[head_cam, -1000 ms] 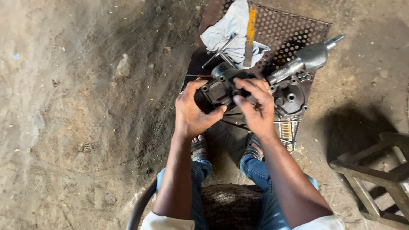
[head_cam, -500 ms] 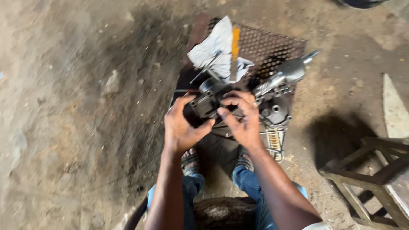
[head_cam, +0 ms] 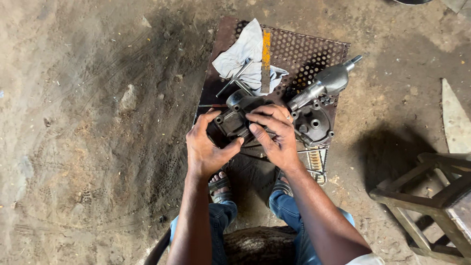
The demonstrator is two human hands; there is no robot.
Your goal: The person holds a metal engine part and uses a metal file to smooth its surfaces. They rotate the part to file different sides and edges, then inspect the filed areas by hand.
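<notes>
Both of my hands grip a dark metal engine housing (head_cam: 234,119) over a rusty perforated metal plate (head_cam: 314,54) lying on the dirt floor. My left hand (head_cam: 205,149) cups the housing's left side from below. My right hand (head_cam: 274,136) lies across its right side, fingers pressed on top. Just right of my right hand sits a round grey metal cover with holes (head_cam: 311,126). A silver cylindrical metal part (head_cam: 325,84) rests on the plate above that cover.
A crumpled white rag (head_cam: 244,58), an orange-marked flat file (head_cam: 265,61) and a thin metal tool lie at the plate's far end. A wooden stool (head_cam: 431,201) stands at the right. My sandalled feet (head_cam: 219,185) rest below the plate. A flat pale slab (head_cam: 455,120) lies far right.
The view has shifted, so the plate and parts now sit lower and more central. My hands keep their grip on the housing, with my right fingers moved slightly across its top.
</notes>
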